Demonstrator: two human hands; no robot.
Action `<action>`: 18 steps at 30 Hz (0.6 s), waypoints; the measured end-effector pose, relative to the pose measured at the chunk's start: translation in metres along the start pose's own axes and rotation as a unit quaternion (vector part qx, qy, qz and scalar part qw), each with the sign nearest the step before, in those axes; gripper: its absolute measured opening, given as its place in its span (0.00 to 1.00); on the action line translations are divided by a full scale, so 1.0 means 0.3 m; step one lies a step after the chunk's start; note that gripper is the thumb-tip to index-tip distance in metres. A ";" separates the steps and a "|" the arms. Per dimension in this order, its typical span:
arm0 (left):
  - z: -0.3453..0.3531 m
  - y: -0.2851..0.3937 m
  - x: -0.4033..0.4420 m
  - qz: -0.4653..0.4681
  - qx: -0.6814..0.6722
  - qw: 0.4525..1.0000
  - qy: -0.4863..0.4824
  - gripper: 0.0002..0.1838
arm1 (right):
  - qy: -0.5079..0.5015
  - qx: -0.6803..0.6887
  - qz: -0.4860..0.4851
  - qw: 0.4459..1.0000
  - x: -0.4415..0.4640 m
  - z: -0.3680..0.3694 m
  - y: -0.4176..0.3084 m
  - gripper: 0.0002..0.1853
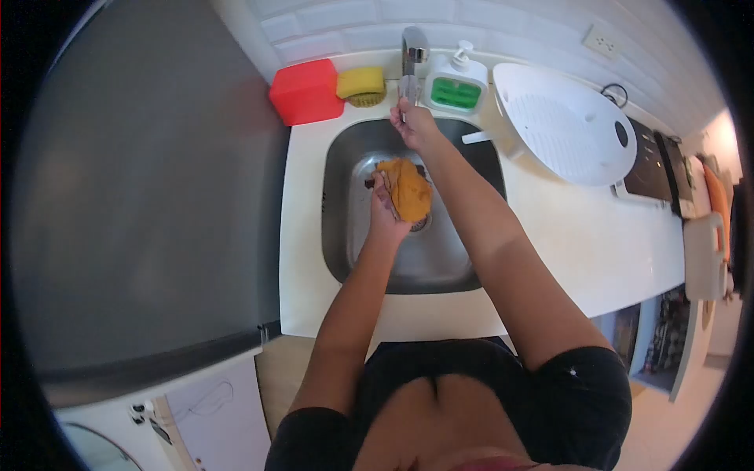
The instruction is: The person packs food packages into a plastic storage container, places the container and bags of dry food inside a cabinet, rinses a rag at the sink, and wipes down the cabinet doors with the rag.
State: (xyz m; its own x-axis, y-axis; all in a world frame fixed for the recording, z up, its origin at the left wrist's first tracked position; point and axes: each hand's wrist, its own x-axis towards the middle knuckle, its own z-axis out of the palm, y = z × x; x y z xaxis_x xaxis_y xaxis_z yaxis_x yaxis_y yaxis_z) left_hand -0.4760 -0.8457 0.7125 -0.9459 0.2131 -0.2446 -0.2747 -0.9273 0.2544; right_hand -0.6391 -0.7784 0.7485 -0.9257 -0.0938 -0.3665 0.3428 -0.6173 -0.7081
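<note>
My left hand (384, 210) holds a crumpled orange-yellow cloth (411, 191) over the steel sink (432, 271), above the drain. Something dark shows beside the cloth at its upper edges, too small to make out. Up at the faucet (414, 55), my right hand (411, 125) has its fingers closed at the lower end of the spout or handle; which part they grip is unclear.
Behind the sink stand a red container (306, 92), a yellow sponge (361, 82) and a soap dispenser (456, 85) with green liquid. A white drying rack (561, 125) is on the right counter (581, 235). A dark grey surface (149, 196) rises at left.
</note>
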 end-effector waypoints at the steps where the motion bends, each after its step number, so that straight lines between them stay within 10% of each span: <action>1: -0.030 0.000 0.048 0.004 0.016 0.999 -0.039 0.27 | 0.000 -0.013 0.002 1.000 0.000 -0.003 0.002 0.10; 18: -0.031 0.084 0.221 -0.064 -0.028 0.998 -0.011 0.28 | 0.061 -0.048 -0.010 0.997 0.004 0.051 -0.050 0.09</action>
State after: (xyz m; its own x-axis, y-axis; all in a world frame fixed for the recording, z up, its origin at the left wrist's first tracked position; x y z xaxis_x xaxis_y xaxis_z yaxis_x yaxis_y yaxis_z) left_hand -0.5439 -0.8579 0.6942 -0.9076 0.3365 -0.2509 -0.3834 -0.9080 0.1692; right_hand -0.6479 -0.7811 0.7678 -0.9077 0.0172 -0.4193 0.3447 -0.5395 -0.7682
